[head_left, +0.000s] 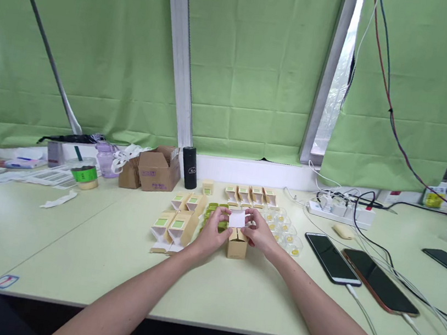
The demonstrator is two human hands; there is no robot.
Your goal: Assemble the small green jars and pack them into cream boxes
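Observation:
A small kraft cardboard box (236, 248) stands on the table in front of me, with a square white flap (237, 219) raised above it. My left hand (216, 228) pinches the flap's left side. On the other side, the fingers of my right hand (258, 232) grip the flap's right edge and rest close against the box top. Left of my hands lie several open, unfolded boxes (177, 226) with green square windows. Green moulded pieces (210, 210) are partly hidden behind my left hand. Clear plastic cups with yellow centres (289, 238) sit to the right.
More open boxes (250, 194) line up at the back, beside one closed small box (208, 187). A black cylinder (189, 168) and a brown carton (159, 169) stand behind. On the right are phones (332, 259) with charging cables and a power strip (341, 213). A drink cup (85, 174) stands left.

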